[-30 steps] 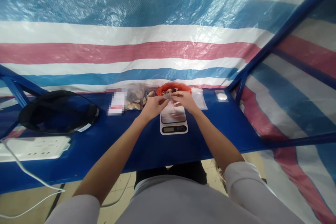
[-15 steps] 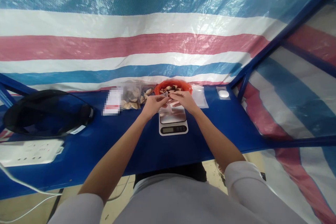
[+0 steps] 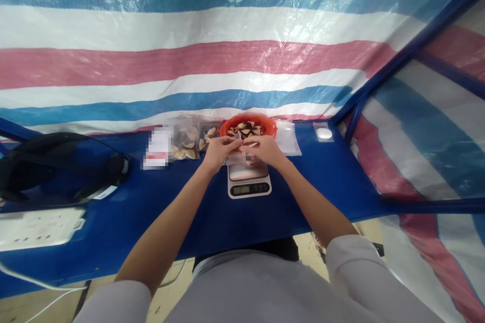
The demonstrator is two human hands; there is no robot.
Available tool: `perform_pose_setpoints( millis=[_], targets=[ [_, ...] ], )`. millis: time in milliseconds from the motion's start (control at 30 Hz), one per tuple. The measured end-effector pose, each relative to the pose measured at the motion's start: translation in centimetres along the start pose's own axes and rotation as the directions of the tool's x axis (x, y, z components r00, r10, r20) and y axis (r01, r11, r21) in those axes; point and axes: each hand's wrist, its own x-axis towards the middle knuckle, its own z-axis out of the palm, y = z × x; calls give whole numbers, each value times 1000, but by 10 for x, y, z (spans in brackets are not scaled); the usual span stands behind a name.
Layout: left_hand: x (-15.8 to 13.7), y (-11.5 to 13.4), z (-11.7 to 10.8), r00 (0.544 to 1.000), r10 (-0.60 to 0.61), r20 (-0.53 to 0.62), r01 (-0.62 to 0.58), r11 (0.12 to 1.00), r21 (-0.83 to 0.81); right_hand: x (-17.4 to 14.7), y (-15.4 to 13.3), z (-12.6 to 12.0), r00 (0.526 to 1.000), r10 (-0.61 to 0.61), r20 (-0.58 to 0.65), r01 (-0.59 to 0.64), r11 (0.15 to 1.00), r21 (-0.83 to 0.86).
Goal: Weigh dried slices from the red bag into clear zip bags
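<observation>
My left hand [image 3: 221, 152] is closed, thumb and fingers pinching the edge of a small clear plastic bag [image 3: 237, 157]. Fingertips of my right hand [image 3: 267, 149] meet it at the bag's top and also pinch there. The bag hangs over the metal plate of a white kitchen scale [image 3: 250, 195]; whether it touches the plate I cannot tell. Just behind my hands sits a red-orange basket or bag-lined bowl [image 3: 271, 125] holding pale, dark-edged dried slices [image 3: 246, 128]. What the bag contains, if anything, is too small to make out.
Left of the bowl lie clear bags of slices [image 3: 186, 145] and a blurred white card [image 3: 157, 147]. To the right are flat clear bags [image 3: 288, 139] and a bagged white disc [image 3: 324, 133]. A black headset-like object [image 3: 102, 174] and a power strip [image 3: 38, 229] occupy the blue table's left.
My view has shifted slightly. Both hands have come a little lower, showing more of the slices, and the right fingers have changed position on the bag.
</observation>
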Motion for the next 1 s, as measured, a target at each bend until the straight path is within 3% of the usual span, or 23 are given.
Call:
perform_pose_setpoints(
  millis=[200,567,867,1000],
  targets=[
    [-2,-1,-2,999,42,17,-43,997,69,1,0,2,998,-25,-49,20,994,-109],
    [-8,7,-6,995,19,96,-30,992,122,1,2,4,998,-19,-62,14,996,-87],
    [-9,7,-6,991,29,129,-53,981,186,-2,3,3,999,6,-51,-6,1000,-17],
    [-10,6,-11,991,50,121,-75,974,213,-4,5,1,996,77,-55,-71,992,101]
  ],
)
